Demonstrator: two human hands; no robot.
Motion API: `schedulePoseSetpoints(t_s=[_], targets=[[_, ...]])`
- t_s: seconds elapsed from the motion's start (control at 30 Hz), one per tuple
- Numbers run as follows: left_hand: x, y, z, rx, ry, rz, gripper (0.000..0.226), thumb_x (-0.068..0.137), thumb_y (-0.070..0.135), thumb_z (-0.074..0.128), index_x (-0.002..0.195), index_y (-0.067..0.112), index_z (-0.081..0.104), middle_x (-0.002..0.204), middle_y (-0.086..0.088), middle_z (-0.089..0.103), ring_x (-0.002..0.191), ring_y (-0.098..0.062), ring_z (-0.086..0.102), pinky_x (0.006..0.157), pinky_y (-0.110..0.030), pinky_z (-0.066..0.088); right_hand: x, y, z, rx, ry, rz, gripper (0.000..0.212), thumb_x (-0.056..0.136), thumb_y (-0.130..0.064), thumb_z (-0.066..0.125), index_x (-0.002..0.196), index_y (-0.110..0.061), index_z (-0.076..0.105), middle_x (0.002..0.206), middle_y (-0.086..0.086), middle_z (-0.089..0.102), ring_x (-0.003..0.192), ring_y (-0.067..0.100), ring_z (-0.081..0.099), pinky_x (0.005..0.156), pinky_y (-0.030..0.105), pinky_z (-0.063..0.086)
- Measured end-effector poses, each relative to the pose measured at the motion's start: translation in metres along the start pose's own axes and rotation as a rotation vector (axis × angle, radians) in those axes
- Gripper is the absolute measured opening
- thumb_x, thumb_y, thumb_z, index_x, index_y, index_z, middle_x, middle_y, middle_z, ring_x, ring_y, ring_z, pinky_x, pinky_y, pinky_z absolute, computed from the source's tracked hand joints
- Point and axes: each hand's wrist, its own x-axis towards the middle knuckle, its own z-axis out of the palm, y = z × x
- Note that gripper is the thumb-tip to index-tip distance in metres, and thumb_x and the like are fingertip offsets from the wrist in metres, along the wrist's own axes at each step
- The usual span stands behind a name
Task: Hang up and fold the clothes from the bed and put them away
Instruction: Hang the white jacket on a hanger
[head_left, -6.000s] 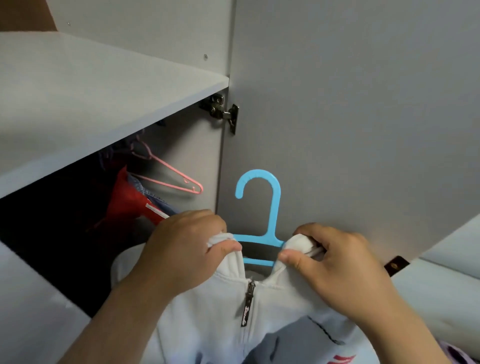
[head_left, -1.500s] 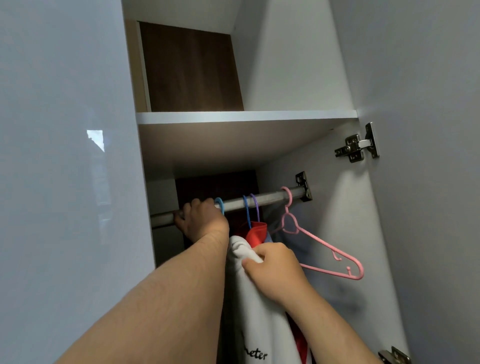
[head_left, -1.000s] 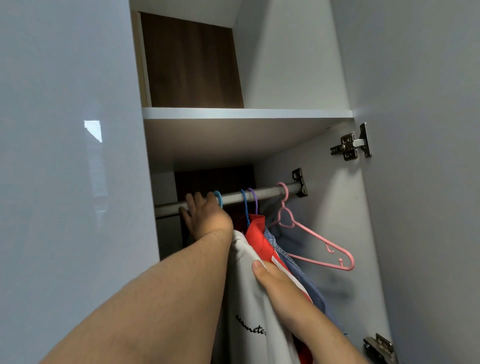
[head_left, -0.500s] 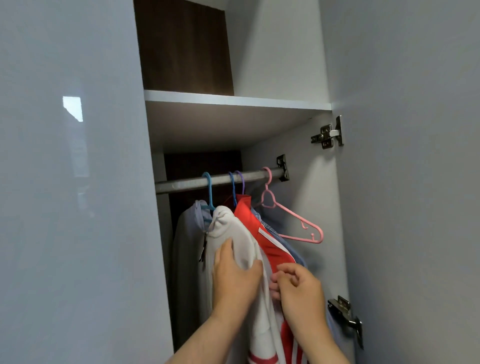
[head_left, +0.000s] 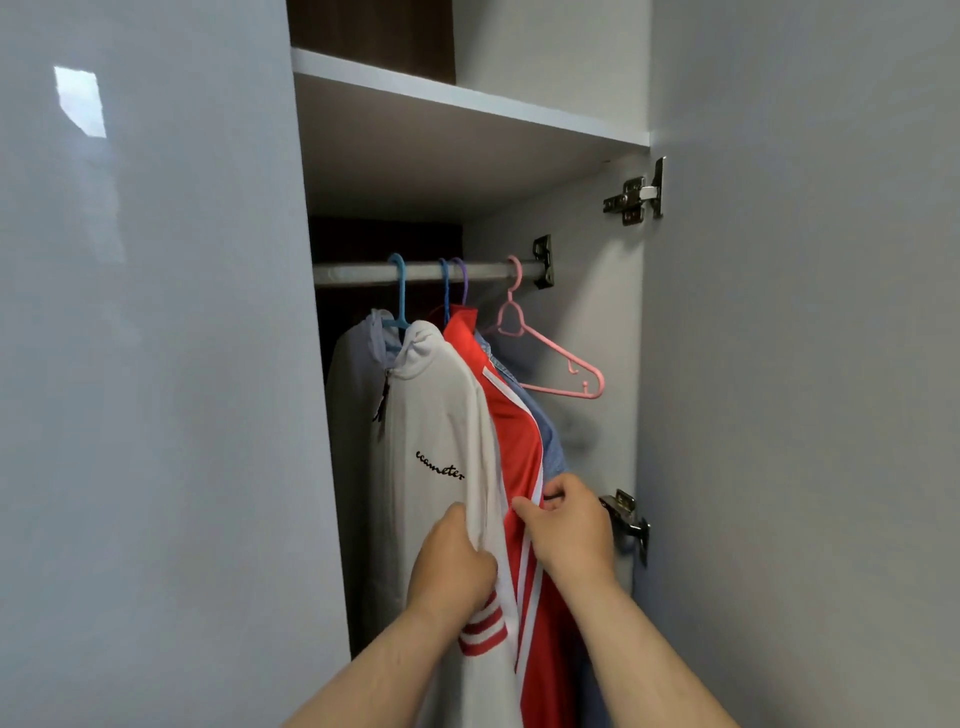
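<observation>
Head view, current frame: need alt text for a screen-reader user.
Two hands work on clothes hanging in an open wardrobe: the left hand grips the sleeve of a white jacket on a blue hanger, and the right hand pinches the red garment beside it. Both hang from a metal rail, with an empty pink hanger further right.

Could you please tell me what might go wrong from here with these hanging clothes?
The left hand grips the sleeve of the white jacket; a downward tug could drag it askew on its blue hanger or off it. The right hand pinches the red garment beside it; pushing that rightwards might knock the empty pink hanger along the rail.
</observation>
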Motion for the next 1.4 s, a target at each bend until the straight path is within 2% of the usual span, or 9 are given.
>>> schedulePoseSetpoints(t_s=[0.23,0.33,0.5,0.6,0.7,0.83,0.97,1.17,1.4], targets=[[-0.015,-0.022,-0.016,0.033,0.109,0.059,0.026,0.087,0.004,0.055,0.108,0.019,0.059,0.101,-0.003,0.06,0.089,-0.019,0.062,0.08,-0.04,0.059,-0.002,0.015,-0.004,-0.037,-0.049,-0.024,0.029,0.089,0.002,0.039,0.093,-0.014,0.063,0.103,0.016,0.062,0.086,0.032,0.059,0.078,0.035,0.05],[-0.022,-0.026,-0.017,-0.042,0.082,0.048,0.027,0.088,0.005,0.057,0.109,0.022,0.059,0.102,-0.002,0.062,0.091,-0.016,0.063,0.08,-0.033,0.06,-0.015,0.021,-0.004,-0.008,-0.092,-0.07,0.034,0.097,-0.001,0.043,0.119,-0.013,0.065,0.116,0.013,0.062,0.104,0.03,0.06,0.096,0.038,0.048],[-0.038,-0.027,-0.012,-0.155,0.017,0.093,0.029,0.091,0.011,0.062,0.101,0.038,0.057,0.096,0.008,0.067,0.086,-0.005,0.066,0.066,-0.012,0.054,-0.041,0.03,-0.005,0.039,-0.098,-0.121,0.03,0.1,-0.004,0.047,0.124,-0.013,0.063,0.115,0.008,0.066,0.108,0.023,0.06,0.096,0.032,0.046],[-0.047,-0.026,-0.016,-0.176,-0.02,0.128,0.032,0.093,0.021,0.065,0.112,0.045,0.057,0.107,0.014,0.067,0.093,0.001,0.066,0.078,-0.018,0.059,-0.056,0.03,-0.011,0.057,-0.128,-0.128,0.032,0.098,-0.006,0.049,0.119,-0.026,0.063,0.111,-0.006,0.068,0.104,0.014,0.064,0.098,0.034,0.05],[-0.057,-0.025,-0.026,-0.07,0.027,0.161,0.044,0.094,0.031,0.063,0.134,0.039,0.047,0.117,0.027,0.053,0.098,0.002,0.062,0.09,-0.023,0.055,-0.07,0.03,-0.019,0.043,-0.136,-0.169,0.034,0.095,-0.01,0.054,0.124,-0.028,0.061,0.118,-0.008,0.065,0.111,0.012,0.061,0.101,0.038,0.05],[-0.082,-0.018,-0.049,0.107,0.036,0.239,0.056,0.086,0.06,0.06,0.135,0.055,0.033,0.107,0.054,0.031,0.089,0.026,0.045,0.09,-0.011,0.043,-0.089,0.03,-0.031,-0.086,-0.139,-0.303,0.047,0.097,-0.021,0.059,0.142,-0.027,0.05,0.137,-0.016,0.051,0.126,0.0,0.042,0.108,0.021,0.033],[-0.107,-0.029,-0.07,0.29,0.068,0.26,0.06,0.092,0.053,0.057,0.146,0.04,0.037,0.142,0.024,0.045,0.122,0.005,0.044,0.104,-0.019,0.037,-0.109,0.026,-0.038,-0.173,-0.184,-0.485,0.048,0.096,-0.02,0.06,0.142,-0.027,0.052,0.141,-0.015,0.052,0.132,0.005,0.044,0.109,0.021,0.034],[-0.15,-0.048,-0.112,0.449,0.154,0.248,0.054,0.094,0.037,0.057,0.146,0.031,0.044,0.144,0.017,0.048,0.131,-0.003,0.044,0.101,-0.008,0.022,-0.149,0.008,-0.013,-0.19,-0.216,-0.742,0.048,0.088,0.001,0.065,0.134,-0.015,0.063,0.138,0.001,0.06,0.131,0.018,0.053,0.112,0.032,0.035],[-0.215,-0.087,-0.198,0.574,0.319,0.055,0.04,0.084,0.035,0.059,0.12,0.021,0.069,0.122,0.01,0.068,0.106,-0.014,0.065,0.088,-0.021,0.04,-0.207,-0.026,0.058,-0.06,-0.427,-0.876,0.047,0.09,-0.014,0.06,0.136,-0.021,0.059,0.141,-0.005,0.057,0.132,0.003,0.043,0.113,0.029,0.031]])
